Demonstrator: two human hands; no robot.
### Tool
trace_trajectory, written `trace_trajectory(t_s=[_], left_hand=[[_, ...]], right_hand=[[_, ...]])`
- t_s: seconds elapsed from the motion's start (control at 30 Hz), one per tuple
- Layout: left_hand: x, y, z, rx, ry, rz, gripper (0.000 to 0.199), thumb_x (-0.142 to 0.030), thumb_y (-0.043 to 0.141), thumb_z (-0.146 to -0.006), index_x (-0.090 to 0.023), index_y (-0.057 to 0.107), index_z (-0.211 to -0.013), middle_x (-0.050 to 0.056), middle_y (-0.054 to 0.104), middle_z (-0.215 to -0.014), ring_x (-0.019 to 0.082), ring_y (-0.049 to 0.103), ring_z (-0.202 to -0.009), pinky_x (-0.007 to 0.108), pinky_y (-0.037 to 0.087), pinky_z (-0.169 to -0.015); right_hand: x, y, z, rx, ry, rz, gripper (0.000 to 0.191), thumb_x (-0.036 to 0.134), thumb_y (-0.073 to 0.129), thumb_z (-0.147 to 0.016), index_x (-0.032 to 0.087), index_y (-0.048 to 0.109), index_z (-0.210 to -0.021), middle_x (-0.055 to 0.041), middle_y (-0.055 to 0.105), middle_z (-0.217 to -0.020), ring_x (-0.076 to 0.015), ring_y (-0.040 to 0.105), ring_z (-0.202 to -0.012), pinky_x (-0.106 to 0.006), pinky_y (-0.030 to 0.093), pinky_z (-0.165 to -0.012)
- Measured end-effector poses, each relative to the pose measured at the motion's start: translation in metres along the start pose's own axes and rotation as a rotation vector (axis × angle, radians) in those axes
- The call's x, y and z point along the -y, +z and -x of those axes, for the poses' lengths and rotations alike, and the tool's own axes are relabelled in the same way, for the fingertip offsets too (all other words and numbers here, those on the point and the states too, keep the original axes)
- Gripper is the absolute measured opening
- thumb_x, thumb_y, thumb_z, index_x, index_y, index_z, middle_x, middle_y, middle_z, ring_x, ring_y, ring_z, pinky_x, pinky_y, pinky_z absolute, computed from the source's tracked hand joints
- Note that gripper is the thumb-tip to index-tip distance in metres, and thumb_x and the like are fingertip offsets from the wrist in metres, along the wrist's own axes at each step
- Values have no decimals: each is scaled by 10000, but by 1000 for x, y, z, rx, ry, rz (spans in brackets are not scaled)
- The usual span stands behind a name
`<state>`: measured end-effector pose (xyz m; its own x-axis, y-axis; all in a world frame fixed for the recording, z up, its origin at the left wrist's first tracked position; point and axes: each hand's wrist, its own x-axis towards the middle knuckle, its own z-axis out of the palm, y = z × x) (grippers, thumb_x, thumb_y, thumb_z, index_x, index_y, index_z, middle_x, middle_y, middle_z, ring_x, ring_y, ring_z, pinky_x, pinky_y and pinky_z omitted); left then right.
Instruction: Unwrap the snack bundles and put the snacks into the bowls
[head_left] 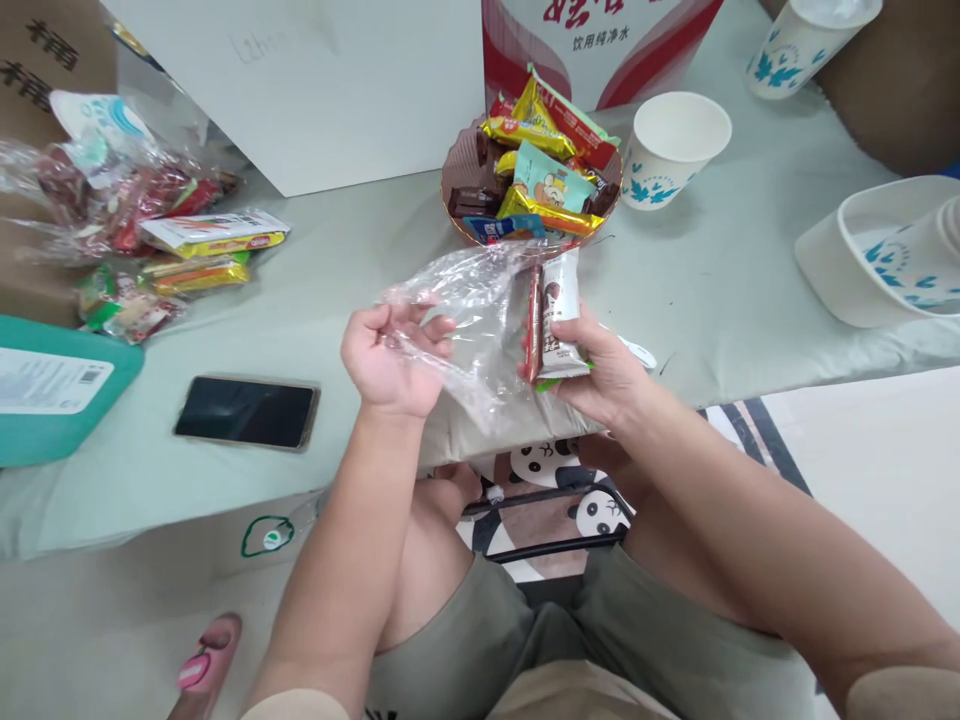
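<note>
Left hand [390, 360]: crinkly clear bag [469, 320] | right hand [600, 375]: glossy snack packets [555, 315]

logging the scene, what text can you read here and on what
"饮用纯净水" on the red and white water carton.
Black characters on the cardboard box: cut off, unreadable.
Faint handwriting on the white box: unreadable.
Print on the snack wrappers and the teal box label: too small.

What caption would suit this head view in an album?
Left hand grips a clear bag; right hand holds snack packs before a heaped snack bowl.
</note>
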<state>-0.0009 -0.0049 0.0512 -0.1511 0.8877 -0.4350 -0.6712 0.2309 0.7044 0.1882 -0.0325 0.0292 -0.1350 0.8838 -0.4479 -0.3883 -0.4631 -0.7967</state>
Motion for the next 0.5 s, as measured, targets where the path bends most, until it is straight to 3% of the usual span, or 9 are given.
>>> trace_trajectory(t_s=[0.1, 0.27, 0.4, 0.5], left_hand=[[-12, -4, -6, -155, 6, 231, 317, -255, 371, -896, -195, 434, -592, -7, 524, -548, 74, 443, -416, 209, 321, -396], [-12, -18, -20, -132, 23, 305, 263, -215, 450, -803, -195, 311, -581, -33, 376, -513, 52, 356, -384, 171, 280, -379], [-7, -20, -25, -52, 8, 239, 229, -218, 467, -735, -199, 285, -598, -37, 354, -553, 58, 363, -402, 170, 313, -392], [-7, -16, -22, -2, -45, 208, 249, -223, 462, -727, -193, 251, -596, -35, 334, -572, 52, 356, -411, 162, 317, -401]], right_hand=[[6, -4, 9, 17, 19, -68, 645, 310, 692, -693, 336, 461, -1295, -20, 649, -997, -205, 601, -731, -408, 564, -655], [7, -25, 26, 17, -83, 95, 711, 315, 713, -676, 334, 445, -1334, -34, 641, -1040, -202, 615, -750, -359, 545, -591], [16, -38, 25, -122, -497, 521, 826, 296, 756, -710, 390, 373, -1435, -55, 613, -1249, -259, 676, -953, -396, 592, -674], [51, -27, 7, -183, -790, 867, 863, 247, 752, -731, 412, 362, -1483, -78, 515, -1470, -354, 567, -1312, -537, 557, -993]])
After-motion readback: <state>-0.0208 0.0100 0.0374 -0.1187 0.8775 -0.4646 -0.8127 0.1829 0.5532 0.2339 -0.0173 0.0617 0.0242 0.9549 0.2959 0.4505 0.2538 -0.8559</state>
